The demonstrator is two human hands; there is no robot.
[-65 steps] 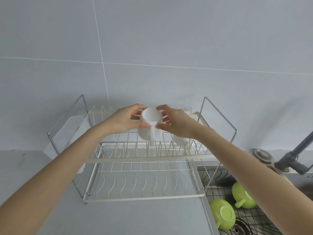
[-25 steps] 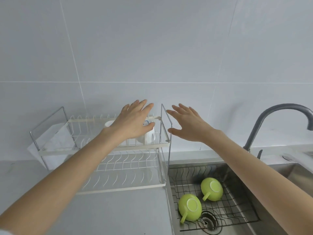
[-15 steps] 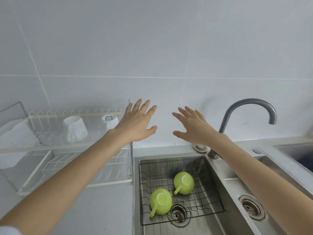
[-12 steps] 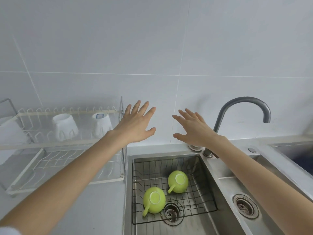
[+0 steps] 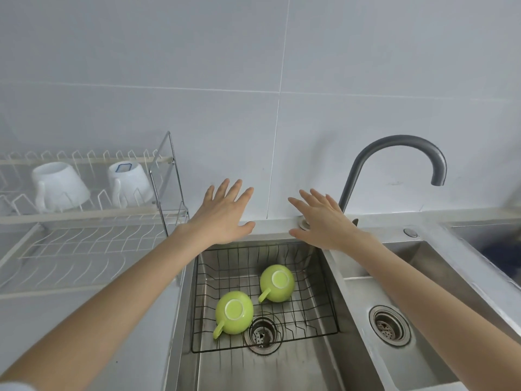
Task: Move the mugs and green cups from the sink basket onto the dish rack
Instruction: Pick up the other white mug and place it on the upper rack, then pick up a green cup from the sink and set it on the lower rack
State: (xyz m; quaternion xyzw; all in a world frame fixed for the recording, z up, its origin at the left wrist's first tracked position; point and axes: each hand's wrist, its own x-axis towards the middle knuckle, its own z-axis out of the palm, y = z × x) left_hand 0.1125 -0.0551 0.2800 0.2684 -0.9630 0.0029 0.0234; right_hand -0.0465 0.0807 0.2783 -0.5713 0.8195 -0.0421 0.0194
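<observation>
Two green cups lie upside down in the black wire sink basket (image 5: pixel 324 280): the near green cup (image 5: pixel 234 311) at the left and the far green cup (image 5: pixel 277 283) to its right. Two white mugs stand upside down on the upper tier of the white dish rack (image 5: pixel 84 213): the left white mug (image 5: pixel 57 186) and the right white mug (image 5: pixel 131 183). My left hand (image 5: pixel 222 215) and my right hand (image 5: pixel 324 221) hover above the basket's far edge, fingers spread, each holding nothing.
A dark curved faucet (image 5: pixel 400 162) rises behind my right hand. A second sink bowl with a drain (image 5: pixel 389 325) lies to the right. The steel drain (image 5: pixel 262 333) sits under the basket's front. A grey counter (image 5: pixel 70 320) lies in front of the rack.
Both hands let go of the white mug on the rack's upper tier and moved right and down, over the sink basket. My view swung right with them.
</observation>
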